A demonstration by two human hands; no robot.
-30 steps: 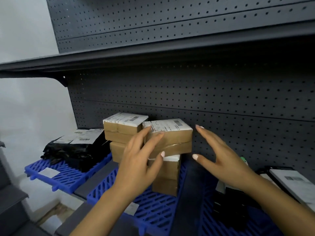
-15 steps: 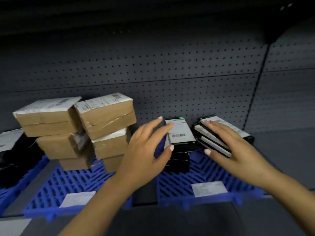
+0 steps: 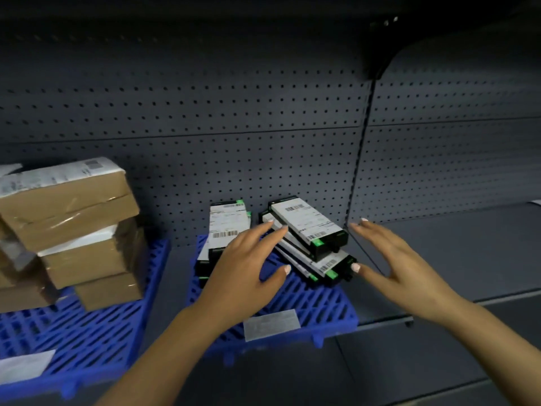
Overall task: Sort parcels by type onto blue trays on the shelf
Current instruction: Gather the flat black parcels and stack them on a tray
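Note:
Two stacks of flat black boxes with white labels and green tabs lie on a blue tray [image 3: 319,306]: a left stack [image 3: 227,227] and a skewed right stack [image 3: 307,227]. My left hand [image 3: 248,262] hovers between the stacks with fingers spread, holding nothing. My right hand [image 3: 392,259] is open just right of the skewed stack, thumb near its lower corner. Brown cardboard parcels [image 3: 73,230] stand stacked on another blue tray [image 3: 87,341] at the left.
The grey perforated back panel [image 3: 234,112] rises behind the trays, with an upright post [image 3: 360,159] right of the black boxes. Bare grey shelf [image 3: 453,259] extends to the right. White label slips lie on both trays' front parts.
The view has swung right from the cardboard stacks to the black boxes. Both hands moved right and now flank the skewed right stack, fingers spread.

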